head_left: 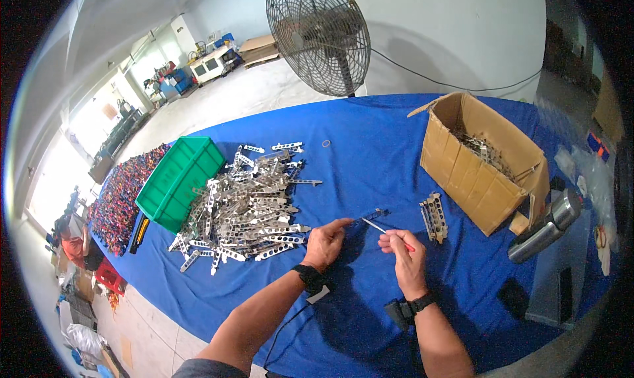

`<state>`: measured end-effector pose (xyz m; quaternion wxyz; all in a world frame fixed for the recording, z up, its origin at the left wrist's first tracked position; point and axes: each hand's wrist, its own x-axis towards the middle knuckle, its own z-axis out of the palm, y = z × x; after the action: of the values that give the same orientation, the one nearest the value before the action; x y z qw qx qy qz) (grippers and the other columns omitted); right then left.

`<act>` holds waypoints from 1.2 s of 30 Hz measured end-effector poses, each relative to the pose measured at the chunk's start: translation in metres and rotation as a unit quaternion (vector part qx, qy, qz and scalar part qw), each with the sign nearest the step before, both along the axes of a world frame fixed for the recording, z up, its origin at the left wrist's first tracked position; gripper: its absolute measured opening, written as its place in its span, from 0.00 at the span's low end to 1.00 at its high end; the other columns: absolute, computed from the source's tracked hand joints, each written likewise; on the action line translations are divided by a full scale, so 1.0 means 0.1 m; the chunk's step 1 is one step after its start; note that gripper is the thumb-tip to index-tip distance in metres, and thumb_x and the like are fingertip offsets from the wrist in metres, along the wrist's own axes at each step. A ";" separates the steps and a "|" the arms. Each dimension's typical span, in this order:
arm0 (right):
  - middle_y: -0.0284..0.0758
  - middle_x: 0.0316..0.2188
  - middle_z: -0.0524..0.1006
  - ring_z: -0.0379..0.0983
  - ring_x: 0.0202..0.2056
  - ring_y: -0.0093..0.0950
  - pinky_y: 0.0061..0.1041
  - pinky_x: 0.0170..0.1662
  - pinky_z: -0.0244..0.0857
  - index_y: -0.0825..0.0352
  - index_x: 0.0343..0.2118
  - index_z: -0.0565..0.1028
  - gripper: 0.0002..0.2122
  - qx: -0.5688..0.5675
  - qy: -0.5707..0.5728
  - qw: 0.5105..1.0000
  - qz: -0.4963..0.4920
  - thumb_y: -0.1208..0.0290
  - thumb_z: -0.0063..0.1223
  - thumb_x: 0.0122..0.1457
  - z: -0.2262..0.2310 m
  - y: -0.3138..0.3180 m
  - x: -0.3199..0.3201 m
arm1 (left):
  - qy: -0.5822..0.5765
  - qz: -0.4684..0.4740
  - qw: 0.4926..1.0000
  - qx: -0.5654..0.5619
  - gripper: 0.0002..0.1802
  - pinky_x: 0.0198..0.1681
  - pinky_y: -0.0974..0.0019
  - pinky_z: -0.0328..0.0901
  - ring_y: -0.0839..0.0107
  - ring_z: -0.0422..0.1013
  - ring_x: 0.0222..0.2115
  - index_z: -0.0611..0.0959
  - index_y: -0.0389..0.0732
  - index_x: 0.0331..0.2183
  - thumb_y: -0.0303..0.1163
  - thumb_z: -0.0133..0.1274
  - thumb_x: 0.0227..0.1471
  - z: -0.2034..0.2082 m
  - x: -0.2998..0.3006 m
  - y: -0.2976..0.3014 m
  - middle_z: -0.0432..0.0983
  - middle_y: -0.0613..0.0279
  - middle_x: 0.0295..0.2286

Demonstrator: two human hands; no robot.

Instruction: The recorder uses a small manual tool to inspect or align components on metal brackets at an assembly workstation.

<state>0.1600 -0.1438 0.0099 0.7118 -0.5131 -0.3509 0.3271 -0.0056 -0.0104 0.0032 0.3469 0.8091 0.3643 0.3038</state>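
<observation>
My left hand has its index finger and thumb at the near end of a narrow perforated metal strip, pinching it just above the blue cloth. My right hand is closed round a slim hand tool with a red handle and a thin pale shaft. The tool's tip points at the strip, close to it; whether they touch I cannot tell. Left of my hands spreads a large heap of similar metal strips. A small row of strips lies right of my right hand.
On the blue cloth stand a green crate and an open cardboard box holding metal parts. A steel flask lies at the right. Many small coloured pieces cover the far left. A fan stands behind the table.
</observation>
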 end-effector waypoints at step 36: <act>0.41 0.31 0.80 0.78 0.32 0.27 0.24 0.37 0.72 0.74 0.37 0.75 0.11 -0.008 -0.012 1.000 0.003 0.71 0.44 0.65 0.03 -0.02 0.01 | 0.010 0.007 1.000 0.011 0.16 0.23 0.71 0.59 0.81 0.59 0.20 0.81 0.41 0.46 0.26 0.47 0.57 -0.03 -0.01 0.03 0.64 0.67 0.16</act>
<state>0.1613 -0.1457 0.0132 0.7022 -0.5216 -0.3586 0.3260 -0.0069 -0.0073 0.0007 0.3319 0.8136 0.3698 0.3018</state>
